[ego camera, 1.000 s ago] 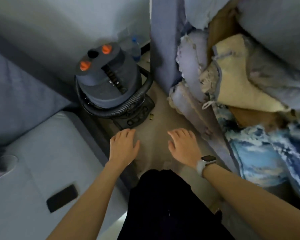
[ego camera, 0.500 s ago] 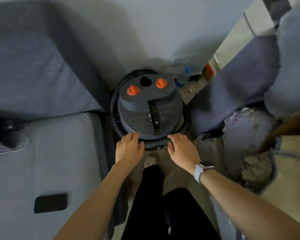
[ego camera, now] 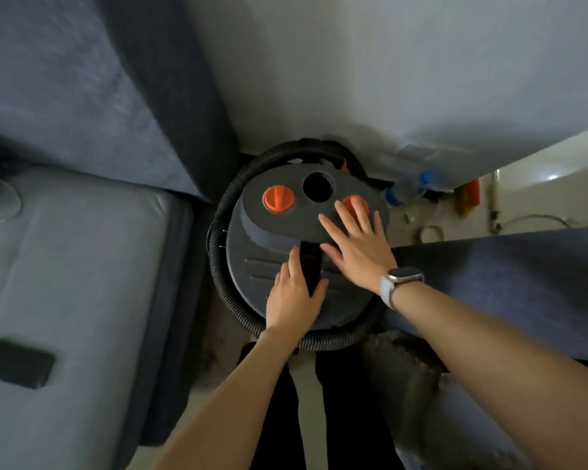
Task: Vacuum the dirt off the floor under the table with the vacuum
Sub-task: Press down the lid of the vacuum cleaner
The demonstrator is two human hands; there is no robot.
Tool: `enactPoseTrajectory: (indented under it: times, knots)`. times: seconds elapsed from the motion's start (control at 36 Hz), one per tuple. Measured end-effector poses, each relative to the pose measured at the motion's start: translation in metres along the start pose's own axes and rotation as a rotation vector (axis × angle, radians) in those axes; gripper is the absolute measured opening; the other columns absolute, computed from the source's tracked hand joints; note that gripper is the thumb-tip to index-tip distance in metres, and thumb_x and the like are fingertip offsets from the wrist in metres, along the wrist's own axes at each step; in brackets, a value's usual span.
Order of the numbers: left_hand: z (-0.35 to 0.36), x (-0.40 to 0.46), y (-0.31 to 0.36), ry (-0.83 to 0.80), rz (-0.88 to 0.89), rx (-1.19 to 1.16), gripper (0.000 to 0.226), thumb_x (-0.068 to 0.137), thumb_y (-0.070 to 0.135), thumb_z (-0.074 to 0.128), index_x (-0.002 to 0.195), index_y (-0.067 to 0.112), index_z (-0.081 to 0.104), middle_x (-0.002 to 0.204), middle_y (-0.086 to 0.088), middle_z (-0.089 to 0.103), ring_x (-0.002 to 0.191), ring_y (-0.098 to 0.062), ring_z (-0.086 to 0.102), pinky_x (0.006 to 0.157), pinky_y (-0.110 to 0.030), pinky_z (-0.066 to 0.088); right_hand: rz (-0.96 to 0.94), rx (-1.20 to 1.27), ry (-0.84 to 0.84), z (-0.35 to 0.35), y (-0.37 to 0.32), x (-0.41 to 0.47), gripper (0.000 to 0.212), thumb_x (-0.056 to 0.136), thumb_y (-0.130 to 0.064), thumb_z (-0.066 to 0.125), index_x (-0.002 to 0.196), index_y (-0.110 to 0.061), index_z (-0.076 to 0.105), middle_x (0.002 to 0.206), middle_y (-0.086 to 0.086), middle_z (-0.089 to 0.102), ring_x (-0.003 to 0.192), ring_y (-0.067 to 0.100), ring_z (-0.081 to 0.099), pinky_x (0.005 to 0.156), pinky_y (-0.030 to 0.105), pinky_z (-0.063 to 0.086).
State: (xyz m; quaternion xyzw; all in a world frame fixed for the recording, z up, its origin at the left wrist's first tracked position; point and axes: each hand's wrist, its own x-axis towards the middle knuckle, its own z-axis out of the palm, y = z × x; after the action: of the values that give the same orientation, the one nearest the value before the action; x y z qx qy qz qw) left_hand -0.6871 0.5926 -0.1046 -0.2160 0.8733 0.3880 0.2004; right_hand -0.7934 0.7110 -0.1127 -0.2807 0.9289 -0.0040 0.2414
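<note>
1. A grey sofa seat (ego camera: pixel 82 266) is seen at the far left, with a dark flat object (ego camera: pixel 16 362), possibly a phone, lying on it. Neither is involved in the task.

2. The vacuum (ego camera: pixel 275 232), a dark canister type, is parked in the narrow gap between the sofa and the wall (ego camera: pixel 353 62), directly ahead of the person. Its corrugated hose (ego camera: pixel 218 266) is coiled around the body, evidently for storage, so it is judged that uncoiling will be needed before any floor is cleaned.

3. The left hand (ego camera: pixel 292 300) is laid on the canister top beside the black carry handle (ego camera: pixel 310 262). The thumb is set against one side of the handle and the fingers lie along the other; a full grasp is not confirmed, as the underside of the handle is hidden. The placement suggests that a lift is being prepared.

4. Two orange knobs are fitted on the raised upper section. The left knob (ego camera: pixel 278 198) is uncovered.

5. The right hand (ego camera: pixel 357 242), a watch (ego camera: pixel 399 279) worn at its wrist, is spread flat with straight fingers and holds nothing. Its fingertips cover the right knob (ego camera: pixel 353 203), probably to steady the unit.

6. Small clutter, including a bottle (ego camera: pixel 411 188), is seen on the floor (ego camera: pixel 418 215) at the right. The table is not in view.
</note>
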Motion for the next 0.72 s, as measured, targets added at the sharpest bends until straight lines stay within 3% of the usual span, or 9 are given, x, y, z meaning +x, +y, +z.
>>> enactPoseTrajectory:
  times: [0.08,0.17,0.36,0.58,0.72]
  knots:
    - [0.019,-0.001,0.002,0.105,-0.096,-0.112,0.065,0.096,0.035,0.051,0.149,0.011,0.021,0.145,-0.009,0.042,0.127,-0.026,0.047,0.092,-0.037,0.044,-0.064,-0.03,-0.006,0.015,0.006,0.001,0.063,0.094,-0.052,0.011,0.151,-0.026,0.021,0.157,0.009,0.021,0.145,0.042,0.005,0.112,0.062,0.014]
    - [0.031,0.0,0.002,0.186,-0.164,-0.179,0.061,0.096,0.036,0.052,0.146,0.011,0.027,0.143,-0.007,0.047,0.121,-0.027,0.053,0.09,-0.038,0.046,-0.111,-0.038,0.068,0.02,0.01,0.003,0.056,0.096,-0.049,0.02,0.148,-0.03,0.028,0.154,0.01,0.03,0.142,0.045,0.015,0.109,0.063,0.019]
    - [0.039,-0.001,-0.002,0.253,-0.174,-0.144,0.061,0.095,0.042,0.05,0.144,0.015,0.028,0.137,-0.007,0.052,0.11,-0.029,0.06,0.083,-0.043,0.05,-0.139,-0.028,0.192,0.027,0.01,0.002,0.05,0.097,-0.045,0.028,0.145,-0.031,0.037,0.149,0.011,0.038,0.141,0.043,0.019,0.106,0.065,0.024]
    - [0.047,-0.022,-0.019,0.253,-0.148,-0.178,0.06,0.095,0.043,0.05,0.143,0.016,0.028,0.127,-0.008,0.058,0.106,-0.029,0.061,0.086,-0.046,0.049,-0.131,-0.034,0.227,0.042,-0.002,-0.018,0.049,0.097,-0.043,0.027,0.144,-0.033,0.038,0.148,0.011,0.039,0.14,0.045,0.02,0.106,0.065,0.023]
    - [0.057,-0.044,-0.034,0.23,-0.104,-0.17,0.059,0.096,0.043,0.048,0.144,0.014,0.026,0.129,-0.009,0.056,0.108,-0.03,0.059,0.087,-0.046,0.048,-0.092,-0.02,0.2,0.053,-0.013,-0.043,0.053,0.096,-0.047,0.019,0.146,-0.037,0.032,0.153,0.009,0.032,0.143,0.043,0.012,0.109,0.065,0.016]
